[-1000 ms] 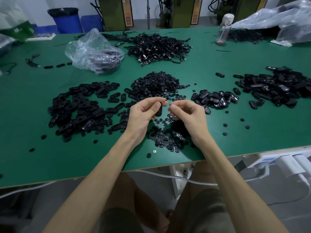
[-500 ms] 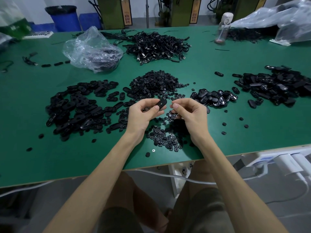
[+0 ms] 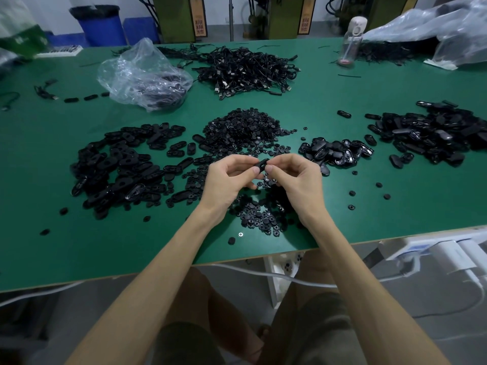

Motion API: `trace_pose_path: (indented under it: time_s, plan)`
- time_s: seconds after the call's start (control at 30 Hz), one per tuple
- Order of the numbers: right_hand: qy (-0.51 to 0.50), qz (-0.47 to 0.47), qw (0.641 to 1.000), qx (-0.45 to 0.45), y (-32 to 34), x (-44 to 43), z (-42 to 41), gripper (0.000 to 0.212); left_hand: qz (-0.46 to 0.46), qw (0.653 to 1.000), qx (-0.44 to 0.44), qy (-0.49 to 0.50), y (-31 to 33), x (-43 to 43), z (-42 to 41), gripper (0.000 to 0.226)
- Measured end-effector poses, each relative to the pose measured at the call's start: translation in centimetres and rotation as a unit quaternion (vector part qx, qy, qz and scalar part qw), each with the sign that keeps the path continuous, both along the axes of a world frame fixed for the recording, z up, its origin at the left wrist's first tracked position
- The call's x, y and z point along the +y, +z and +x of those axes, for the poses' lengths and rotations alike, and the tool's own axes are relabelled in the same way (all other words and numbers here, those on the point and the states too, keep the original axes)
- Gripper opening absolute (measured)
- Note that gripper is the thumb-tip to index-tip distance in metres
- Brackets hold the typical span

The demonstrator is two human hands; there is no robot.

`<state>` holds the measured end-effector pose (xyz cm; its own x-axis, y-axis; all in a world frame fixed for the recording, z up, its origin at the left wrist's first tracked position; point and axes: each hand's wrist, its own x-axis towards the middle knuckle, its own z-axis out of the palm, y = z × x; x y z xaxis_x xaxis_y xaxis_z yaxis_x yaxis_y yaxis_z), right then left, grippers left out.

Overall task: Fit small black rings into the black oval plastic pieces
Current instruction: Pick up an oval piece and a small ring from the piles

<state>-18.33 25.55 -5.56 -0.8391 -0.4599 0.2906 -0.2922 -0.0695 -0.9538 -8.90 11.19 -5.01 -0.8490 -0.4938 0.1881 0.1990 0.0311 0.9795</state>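
Piecework at a green desk: left hand pinches a light, likely stiff oval piece by its edges; right hand's curled fingers pinch its end, any ring hidden.

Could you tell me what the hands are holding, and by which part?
A black oval piece: the left hand pinches its left end, the right hand its right end.
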Motion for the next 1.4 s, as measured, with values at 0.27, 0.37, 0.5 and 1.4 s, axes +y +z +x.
trace_pose_path:
  time_s: [0.27, 0.37, 0.5, 1.4]
  plan:
    - [-0.022, 0.042, 0.998, 0.034, 0.1, 0.0, -0.1, 0.002, -0.007, 1.000, 0.000, -0.024, 0.0, 0.1, 0.0, 0.018]
    - [-0.020, 0.049, 0.998, 0.037, 0.1, 0.0, 0.0, 0.003, -0.009, 1.000, 0.004, -0.022, 0.0, 0.1, 0.0, 0.019]
    - [-0.015, 0.048, 0.998, 0.044, 0.4, 0.1, 0.2, 0.006, -0.012, 1.000, 0.001, -0.025, 0.0, 0.1, 0.0, 0.018]
    - [0.022, 0.027, 0.999, 0.000, 0.8, 0.0, 0.5, 0.010, -0.023, 0.999, -0.020, -0.011, -0.1, 0.1, 0.0, 0.014]
